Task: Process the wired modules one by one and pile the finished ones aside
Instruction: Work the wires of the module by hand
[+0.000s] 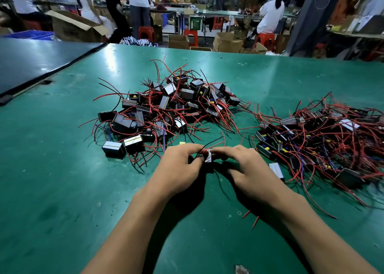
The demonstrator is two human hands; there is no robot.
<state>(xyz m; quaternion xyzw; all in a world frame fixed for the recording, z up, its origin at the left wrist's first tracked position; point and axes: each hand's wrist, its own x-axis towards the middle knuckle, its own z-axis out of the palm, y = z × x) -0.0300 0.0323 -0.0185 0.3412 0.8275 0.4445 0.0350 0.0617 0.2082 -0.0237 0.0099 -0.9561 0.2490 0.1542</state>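
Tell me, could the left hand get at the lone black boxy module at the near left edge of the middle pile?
Probably yes, once freed: the left hand is pinching a small wired module with the right hand; bare green table separates it from that black module.

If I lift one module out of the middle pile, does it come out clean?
Probably not: the middle pile has red wires looped over neighbouring modules, so others likely drag along. The wires look floppy. The boxy bodies seem stiff and unlikely to roll.

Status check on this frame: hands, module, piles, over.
Left hand and right hand both pinching one wired module. Centre pile ahead, second pile at right. Nothing blocking.
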